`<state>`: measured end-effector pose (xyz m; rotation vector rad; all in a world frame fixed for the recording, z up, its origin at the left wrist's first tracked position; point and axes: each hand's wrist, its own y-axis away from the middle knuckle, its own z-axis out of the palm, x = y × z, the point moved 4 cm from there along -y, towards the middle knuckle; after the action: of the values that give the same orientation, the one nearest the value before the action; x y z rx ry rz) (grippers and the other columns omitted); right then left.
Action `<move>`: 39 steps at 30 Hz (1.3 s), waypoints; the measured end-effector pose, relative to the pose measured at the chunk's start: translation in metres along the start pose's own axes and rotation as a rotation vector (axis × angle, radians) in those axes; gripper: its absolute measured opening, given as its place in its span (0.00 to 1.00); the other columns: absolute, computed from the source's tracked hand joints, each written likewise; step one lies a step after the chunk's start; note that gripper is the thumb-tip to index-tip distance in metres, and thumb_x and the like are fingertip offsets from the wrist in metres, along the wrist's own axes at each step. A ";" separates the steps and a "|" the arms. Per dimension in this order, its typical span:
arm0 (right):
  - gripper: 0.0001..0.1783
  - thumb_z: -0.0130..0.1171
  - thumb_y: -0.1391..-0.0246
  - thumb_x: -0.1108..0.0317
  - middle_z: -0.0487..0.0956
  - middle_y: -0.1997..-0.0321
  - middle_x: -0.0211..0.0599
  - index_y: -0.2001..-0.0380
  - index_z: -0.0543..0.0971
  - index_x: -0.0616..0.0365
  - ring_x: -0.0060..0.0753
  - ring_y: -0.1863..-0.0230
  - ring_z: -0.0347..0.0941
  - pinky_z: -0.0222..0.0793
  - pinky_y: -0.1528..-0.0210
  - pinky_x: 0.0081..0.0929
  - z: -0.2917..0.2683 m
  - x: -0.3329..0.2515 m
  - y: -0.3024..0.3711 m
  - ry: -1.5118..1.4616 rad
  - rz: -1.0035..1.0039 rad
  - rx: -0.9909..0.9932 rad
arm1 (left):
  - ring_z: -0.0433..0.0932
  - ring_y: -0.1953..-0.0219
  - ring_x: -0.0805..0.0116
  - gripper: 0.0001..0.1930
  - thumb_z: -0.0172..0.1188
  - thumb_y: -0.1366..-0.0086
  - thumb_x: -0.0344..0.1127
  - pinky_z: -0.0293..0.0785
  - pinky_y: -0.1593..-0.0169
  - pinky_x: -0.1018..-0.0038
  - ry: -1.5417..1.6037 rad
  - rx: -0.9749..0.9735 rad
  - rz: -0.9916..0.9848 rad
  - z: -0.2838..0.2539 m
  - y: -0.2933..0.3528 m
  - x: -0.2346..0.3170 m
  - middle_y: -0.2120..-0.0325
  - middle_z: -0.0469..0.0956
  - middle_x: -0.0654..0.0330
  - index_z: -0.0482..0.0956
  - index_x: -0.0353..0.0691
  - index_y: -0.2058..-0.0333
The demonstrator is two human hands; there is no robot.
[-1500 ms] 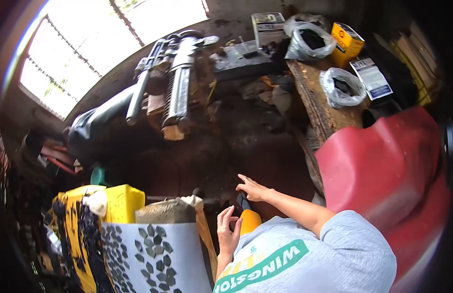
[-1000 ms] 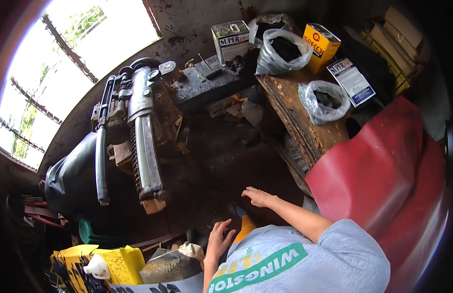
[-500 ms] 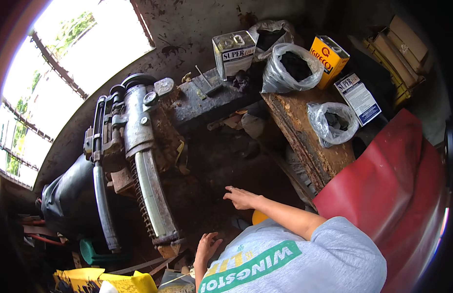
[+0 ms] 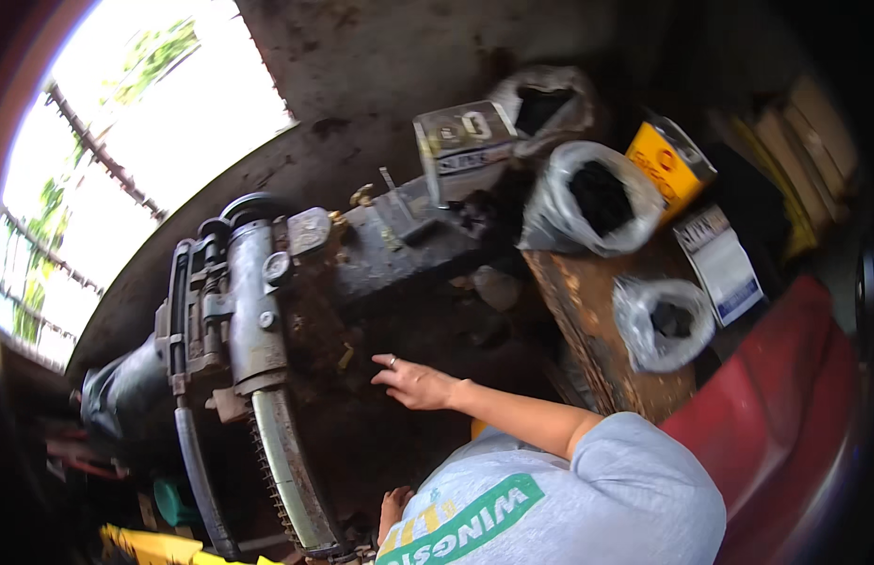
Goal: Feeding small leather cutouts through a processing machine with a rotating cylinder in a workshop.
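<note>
My right hand (image 4: pixel 413 384) is stretched out in front of my body, a ring on one finger. Its fingers are apart and nothing is in them. Lower down, my left hand (image 4: pixel 394 508) shows only partly beside my grey shirt, and its fingers are blurred and half hidden. Left of both hands stands an old metal machine (image 4: pixel 258 301) with a thick grey cylinder, a round dial-like part and long curved arms. The right hand is nearest to it, with a gap between them. Neither hand visibly touches anything.
A dark bench (image 4: pixel 371 250) runs behind, bearing a metal can (image 4: pixel 465 141). On a worn wooden table (image 4: pixel 597 315) are clear plastic bags of dark material (image 4: pixel 587 202) and a yellow can (image 4: pixel 667 174). Red sheet material (image 4: pixel 785 395) hangs at right; a barred window (image 4: pixel 173 104) is at left.
My right hand has moved left and slightly up, toward the machine. My left hand has dropped lower and shows less. The view has shifted, so the bench and cans sit lower in it.
</note>
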<state>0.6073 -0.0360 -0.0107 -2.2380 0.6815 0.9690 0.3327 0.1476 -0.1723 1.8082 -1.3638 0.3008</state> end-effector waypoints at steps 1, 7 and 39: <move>0.14 0.54 0.47 0.78 0.73 0.46 0.53 0.55 0.76 0.61 0.54 0.45 0.71 0.70 0.45 0.38 -0.018 -0.002 -0.012 0.060 -0.117 0.039 | 0.75 0.53 0.46 0.19 0.60 0.35 0.45 0.72 0.50 0.60 0.047 -0.014 -0.034 0.001 -0.007 0.014 0.62 0.76 0.43 0.80 0.37 0.53; 0.06 0.48 0.43 0.82 0.76 0.64 0.44 0.65 0.74 0.64 0.39 0.69 0.75 0.73 0.61 0.32 -0.103 0.015 -0.054 -0.231 0.015 0.283 | 0.70 0.45 0.44 0.23 0.58 0.35 0.48 0.69 0.43 0.62 0.249 0.228 -0.230 0.032 -0.047 0.031 0.50 0.72 0.41 0.76 0.38 0.48; 0.42 0.56 0.50 0.31 0.78 0.57 0.58 0.59 0.77 0.67 0.58 0.52 0.75 0.69 0.50 0.46 -0.090 -0.036 -0.251 0.634 0.094 0.016 | 0.77 0.62 0.73 0.16 0.61 0.36 0.47 0.70 0.62 0.74 1.233 0.518 -0.960 0.220 0.120 -0.057 0.62 0.80 0.67 0.81 0.46 0.54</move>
<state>0.7912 0.0817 0.1467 -2.5227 1.0630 0.2677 0.1438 0.0189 -0.2894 1.8456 0.4769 1.0420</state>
